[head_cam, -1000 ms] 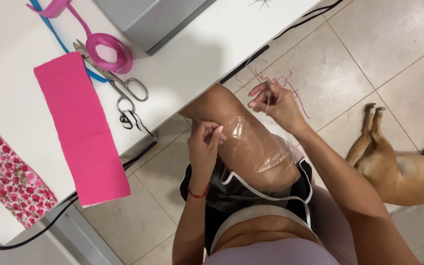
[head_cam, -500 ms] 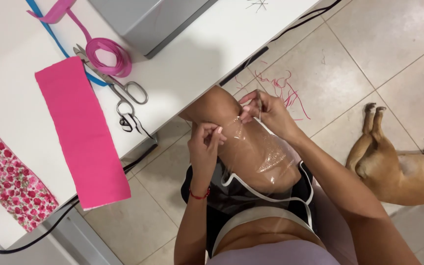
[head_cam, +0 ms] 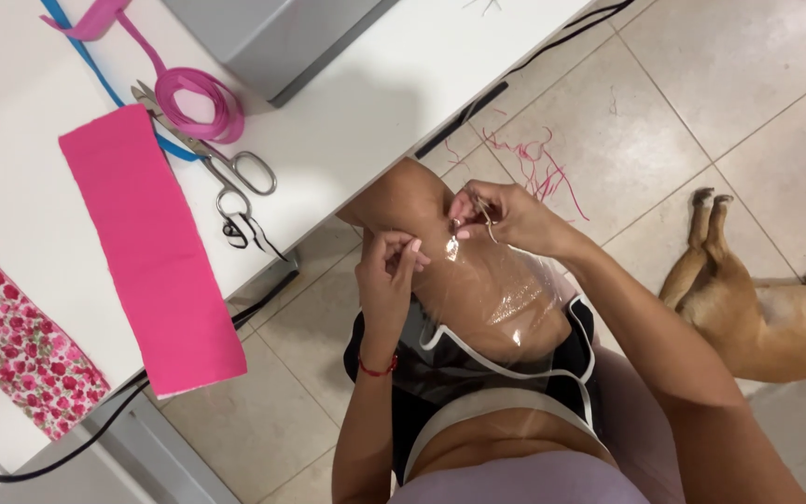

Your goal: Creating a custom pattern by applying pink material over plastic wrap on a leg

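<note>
Pinching clear plastic sheet over raised knee: left hand and right hand both clamping its edge. Scissors, pink felt, ribbon lying on white surface; dog lying on tiled floor.

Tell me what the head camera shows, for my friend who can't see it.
Two hands, left and right, pinch clear plastic draped over a raised knee. Beside them a white table holds pink cloth, scissors and ribbon; a dog lies on the floor.
</note>
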